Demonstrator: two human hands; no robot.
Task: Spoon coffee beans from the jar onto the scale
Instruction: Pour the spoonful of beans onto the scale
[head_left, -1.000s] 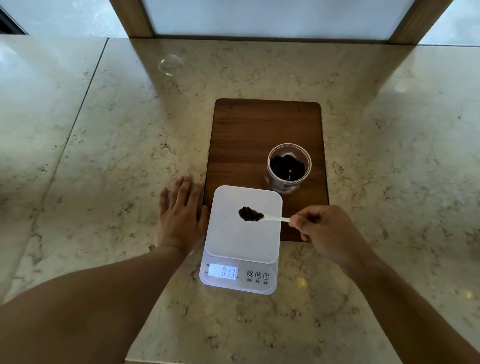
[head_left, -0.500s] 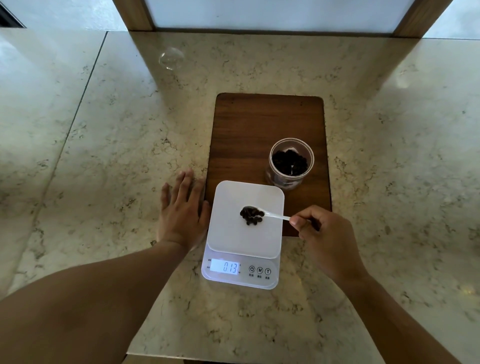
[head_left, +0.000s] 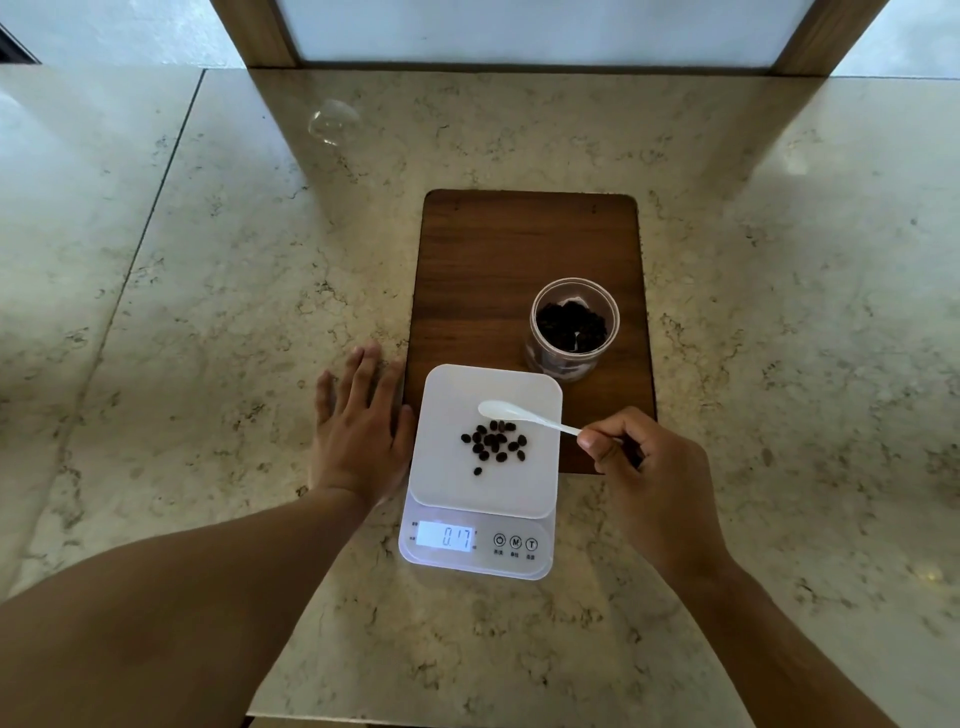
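A white digital scale (head_left: 452, 483) sits partly on a dark wooden board (head_left: 519, 249). Several coffee beans (head_left: 493, 444) lie scattered on its white platform, and its display reads 0.17. My right hand (head_left: 649, 467) pinches the handle of a white plastic spoon (head_left: 511, 413), whose empty bowl hovers just above the beans. An open clear jar (head_left: 574, 325) holding dark coffee beans stands on the board behind the scale. My left hand (head_left: 361, 421) rests flat on the counter, fingers apart, touching the scale's left side.
The marble counter (head_left: 208, 260) spreads wide on all sides, its front edge near the bottom. A clear round lid (head_left: 334, 122) lies at the back left. A wood-framed panel (head_left: 519, 31) stands behind the counter.
The spoon has tipped and the beans have dropped from it onto the scale platform. The display has gone from 0.13 to 0.17. My left hand has stayed put.
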